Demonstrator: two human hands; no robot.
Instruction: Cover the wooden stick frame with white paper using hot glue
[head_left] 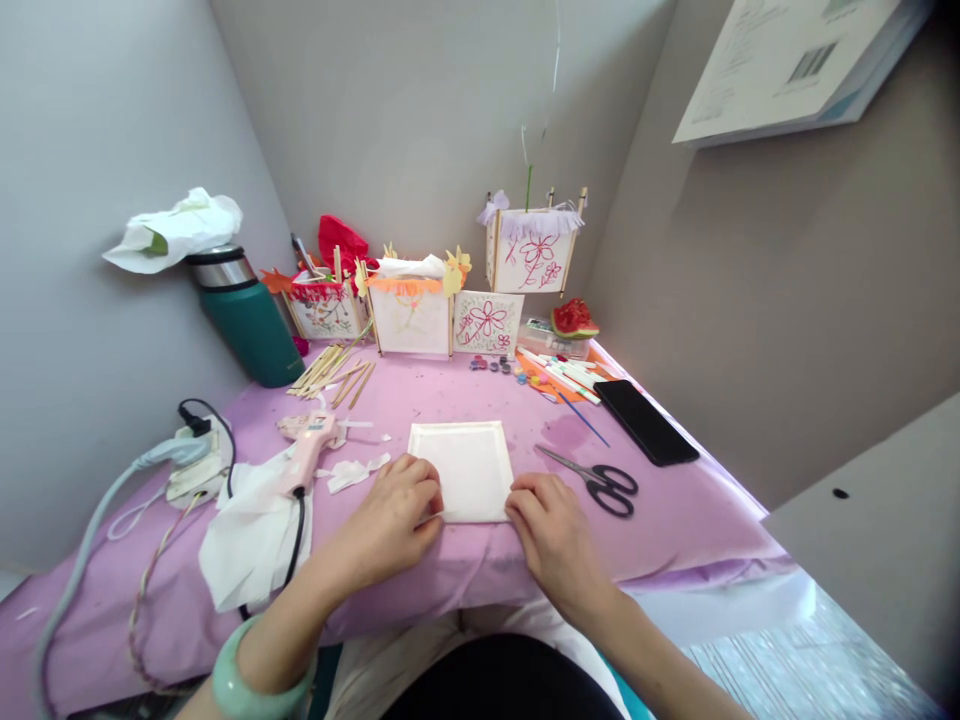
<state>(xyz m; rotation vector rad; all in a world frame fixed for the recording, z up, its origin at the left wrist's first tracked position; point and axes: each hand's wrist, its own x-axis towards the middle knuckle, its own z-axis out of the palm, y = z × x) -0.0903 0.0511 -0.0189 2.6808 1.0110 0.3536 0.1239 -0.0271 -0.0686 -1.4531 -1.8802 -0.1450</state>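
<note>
A white square panel (469,475) with a raised border along its edges lies flat on the purple-covered table. At its lower left corner, my left hand (401,505) has its fingers curled and closed on the edge. The lower right corner is pinched by my right hand (553,530); the fingertips are partly hidden. Right of the panel lies a pair of black-handled scissors (600,480), its blades pointing left. A pink hot glue gun (310,450) rests to the left of my left hand, with torn white paper scraps (351,474) beside it.
Decorated paper lanterns (411,320) and a green bottle (244,320) stand at the back. Wooden sticks (322,370), felt-tip pens (570,376) and a black phone (646,422) lie around. A power strip (196,470) with cables sits at left. A lantern (534,250) hangs at the back right.
</note>
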